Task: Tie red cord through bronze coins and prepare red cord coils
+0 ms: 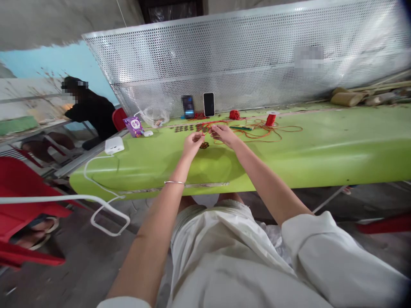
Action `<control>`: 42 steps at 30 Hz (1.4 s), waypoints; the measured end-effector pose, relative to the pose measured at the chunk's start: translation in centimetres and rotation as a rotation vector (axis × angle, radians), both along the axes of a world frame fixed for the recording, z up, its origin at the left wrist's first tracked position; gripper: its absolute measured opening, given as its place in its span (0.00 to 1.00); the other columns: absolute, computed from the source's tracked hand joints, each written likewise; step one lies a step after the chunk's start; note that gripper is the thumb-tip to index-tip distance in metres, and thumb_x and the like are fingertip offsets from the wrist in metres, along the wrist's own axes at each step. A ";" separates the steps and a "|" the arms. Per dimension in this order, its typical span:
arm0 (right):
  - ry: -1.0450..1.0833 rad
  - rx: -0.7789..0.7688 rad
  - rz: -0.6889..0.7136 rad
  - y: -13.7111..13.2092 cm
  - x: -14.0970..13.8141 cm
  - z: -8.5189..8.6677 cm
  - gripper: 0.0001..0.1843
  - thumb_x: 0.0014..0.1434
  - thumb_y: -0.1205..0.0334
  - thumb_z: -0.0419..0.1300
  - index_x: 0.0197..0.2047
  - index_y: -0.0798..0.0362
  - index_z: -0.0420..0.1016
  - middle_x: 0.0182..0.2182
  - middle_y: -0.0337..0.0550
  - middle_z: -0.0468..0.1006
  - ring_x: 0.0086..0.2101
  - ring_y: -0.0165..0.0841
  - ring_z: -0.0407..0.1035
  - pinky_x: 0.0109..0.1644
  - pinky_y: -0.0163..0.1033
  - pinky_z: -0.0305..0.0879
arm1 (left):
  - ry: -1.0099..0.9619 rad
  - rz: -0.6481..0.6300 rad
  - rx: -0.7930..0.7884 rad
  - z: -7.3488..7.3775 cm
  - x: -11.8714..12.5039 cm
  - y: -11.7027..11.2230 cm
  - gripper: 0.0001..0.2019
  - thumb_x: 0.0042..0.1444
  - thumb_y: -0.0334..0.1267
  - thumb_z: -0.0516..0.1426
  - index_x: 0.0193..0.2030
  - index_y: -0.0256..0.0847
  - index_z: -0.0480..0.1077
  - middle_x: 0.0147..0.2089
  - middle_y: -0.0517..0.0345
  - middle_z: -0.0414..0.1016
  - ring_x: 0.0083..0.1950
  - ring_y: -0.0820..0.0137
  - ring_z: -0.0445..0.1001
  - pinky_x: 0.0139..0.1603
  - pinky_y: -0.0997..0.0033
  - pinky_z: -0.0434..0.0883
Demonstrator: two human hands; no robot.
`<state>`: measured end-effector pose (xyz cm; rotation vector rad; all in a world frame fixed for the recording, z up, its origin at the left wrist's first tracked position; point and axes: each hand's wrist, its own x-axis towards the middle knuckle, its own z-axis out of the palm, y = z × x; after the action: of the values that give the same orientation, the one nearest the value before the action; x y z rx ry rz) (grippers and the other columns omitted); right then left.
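Observation:
My left hand (193, 143) is closed in a pinch on a thin red cord (203, 134). Close by on the right, my right hand (224, 135) has its fingers drawn together on the cord as well; the exact grip is too small to see. Just under my left fingertips is a brown, coin-like cluster (204, 146); whether it hangs from the cord or rests on the table I cannot tell. Beyond my hands, small brown disc-like pieces (184, 128) lie in rows on the green tabletop (321, 145).
Behind the pieces stand two phones (209, 105). To the right are a red cord ball (234, 114), a red spool (271, 119), a green tool (241, 128) and loose cord loops. At left sit a purple packet (134, 127) and a white box (114, 146). Another person (91, 109) sits far left.

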<state>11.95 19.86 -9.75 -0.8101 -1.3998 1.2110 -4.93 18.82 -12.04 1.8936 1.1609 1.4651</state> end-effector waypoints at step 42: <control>-0.317 0.165 0.153 -0.8 -0.4 -0.1 0.10 0.47 0.59 0.67 0.26 0.58 0.75 0.19 0.35 0.71 0.22 0.24 0.63 0.28 0.31 0.61 | 0.137 0.079 0.065 0.5 0.3 -1.0 0.09 0.62 0.40 0.56 0.39 0.34 0.71 0.36 0.57 0.74 0.34 0.72 0.74 0.37 0.67 0.74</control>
<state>11.54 19.09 -9.86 -0.8156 -1.8230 1.0956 -4.68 17.79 -11.51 2.0417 1.2772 1.4496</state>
